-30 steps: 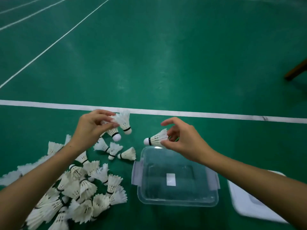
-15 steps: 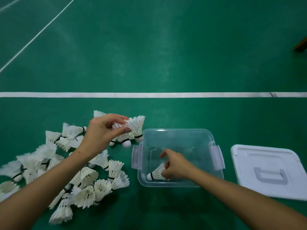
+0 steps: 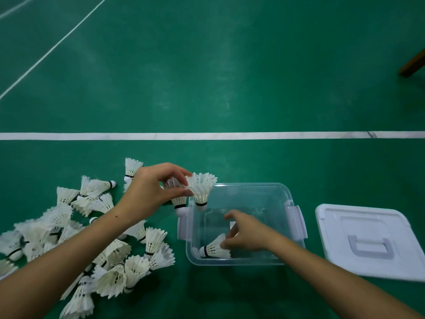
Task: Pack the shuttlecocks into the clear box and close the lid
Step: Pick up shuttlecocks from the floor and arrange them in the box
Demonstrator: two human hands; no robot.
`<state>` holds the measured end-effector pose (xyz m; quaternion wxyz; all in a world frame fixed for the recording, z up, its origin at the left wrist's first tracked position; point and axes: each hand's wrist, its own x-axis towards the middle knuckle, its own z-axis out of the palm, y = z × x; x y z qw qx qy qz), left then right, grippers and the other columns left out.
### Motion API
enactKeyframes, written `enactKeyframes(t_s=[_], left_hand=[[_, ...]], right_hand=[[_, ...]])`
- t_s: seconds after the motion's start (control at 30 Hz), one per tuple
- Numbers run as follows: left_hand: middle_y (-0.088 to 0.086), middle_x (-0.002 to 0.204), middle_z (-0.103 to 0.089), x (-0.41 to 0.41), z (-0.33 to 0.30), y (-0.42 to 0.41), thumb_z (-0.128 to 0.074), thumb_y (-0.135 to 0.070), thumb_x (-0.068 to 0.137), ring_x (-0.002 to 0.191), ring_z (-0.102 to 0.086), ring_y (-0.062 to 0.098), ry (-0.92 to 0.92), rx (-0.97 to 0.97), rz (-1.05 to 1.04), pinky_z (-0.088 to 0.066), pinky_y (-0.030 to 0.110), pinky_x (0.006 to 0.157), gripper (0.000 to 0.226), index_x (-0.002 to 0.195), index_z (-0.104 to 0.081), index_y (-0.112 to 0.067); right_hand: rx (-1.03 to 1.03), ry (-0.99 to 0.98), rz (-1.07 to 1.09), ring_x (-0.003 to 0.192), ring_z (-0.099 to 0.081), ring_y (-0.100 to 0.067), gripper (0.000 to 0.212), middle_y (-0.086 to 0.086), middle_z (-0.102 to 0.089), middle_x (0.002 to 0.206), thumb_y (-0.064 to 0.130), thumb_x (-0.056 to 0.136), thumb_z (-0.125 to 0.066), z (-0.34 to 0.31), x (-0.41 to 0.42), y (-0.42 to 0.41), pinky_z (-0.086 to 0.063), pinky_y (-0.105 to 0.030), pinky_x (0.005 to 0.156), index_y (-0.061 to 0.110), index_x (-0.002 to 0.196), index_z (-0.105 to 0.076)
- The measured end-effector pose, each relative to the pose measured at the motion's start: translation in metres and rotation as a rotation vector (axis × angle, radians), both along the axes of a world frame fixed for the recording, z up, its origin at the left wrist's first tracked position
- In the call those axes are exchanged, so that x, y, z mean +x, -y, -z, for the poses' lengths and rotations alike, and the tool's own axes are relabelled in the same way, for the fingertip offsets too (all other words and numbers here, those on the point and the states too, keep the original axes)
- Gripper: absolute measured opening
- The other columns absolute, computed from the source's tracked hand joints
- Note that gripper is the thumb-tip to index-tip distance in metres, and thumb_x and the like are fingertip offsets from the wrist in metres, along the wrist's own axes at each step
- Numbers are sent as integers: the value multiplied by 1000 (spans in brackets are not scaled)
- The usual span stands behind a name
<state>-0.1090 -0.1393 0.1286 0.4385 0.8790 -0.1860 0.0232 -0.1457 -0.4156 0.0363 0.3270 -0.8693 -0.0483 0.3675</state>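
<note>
A clear plastic box [image 3: 276,259] with grey side latches stands open on the green court floor. One white shuttlecock [image 3: 212,248] lies on its side in the box's near left corner. My right hand [image 3: 246,233] is inside the box, fingertips on that shuttlecock's feathers. My left hand [image 3: 153,192] pinches two shuttlecocks [image 3: 201,188] by their feathers, cork ends down, over the box's far left edge. A pile of several white shuttlecocks [image 3: 92,245] lies on the floor left of the box. The white lid [image 3: 368,240] lies flat to the right of the box.
A white court line [image 3: 230,135] crosses the floor beyond the box. Another thin line [image 3: 53,49] runs diagonally at the far left. A brown wooden leg [image 3: 412,63] shows at the upper right edge.
My right hand carried one shuttlecock down into the box and laid it in the near left corner. My left hand moved its two shuttlecocks rightward to the box's edge.
</note>
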Motion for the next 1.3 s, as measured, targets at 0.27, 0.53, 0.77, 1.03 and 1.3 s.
enactKeyframes(t_s=[0.27,0.53,0.77,1.03,1.3], left_hand=[[-10,107,-77,23,-19,35,-85,-38,79,92,-70,-2,65,179,292,-57,16,82,22,85,-75,-19],[-7,104,-77,21,-12,56,-91,-25,79,87,-71,7,47,179,345,-58,28,81,18,87,-76,-19],[-13,104,-70,16,-4,45,-93,-32,75,88,-59,-10,72,172,211,-44,7,78,44,113,-74,-20],[-32,101,-65,4,5,17,-92,-30,76,86,-63,-7,89,174,88,-44,6,78,38,110,-74,-23],[-29,101,-68,-3,11,14,-87,-24,84,90,-63,-11,110,122,105,-42,6,83,28,110,-76,-21]], right_hand=[[304,671,223,106,-68,-7,54,17,-70,116,30,77,-94,-111,-4,38,-57,-24,89,30,123,-68],[120,874,-28,91,-67,-5,50,26,-69,95,30,87,-83,-84,-4,19,-60,-45,77,43,127,-56],[77,722,98,82,-68,-4,53,23,-65,90,21,89,-82,-65,-12,41,-59,-35,79,34,134,-57],[-65,317,107,80,-66,-2,55,10,-66,89,14,90,-79,-9,-19,42,-54,-20,72,24,139,-55],[-60,159,59,76,-62,-4,61,8,-66,90,13,84,-79,17,-12,14,-47,-15,60,22,139,-56]])
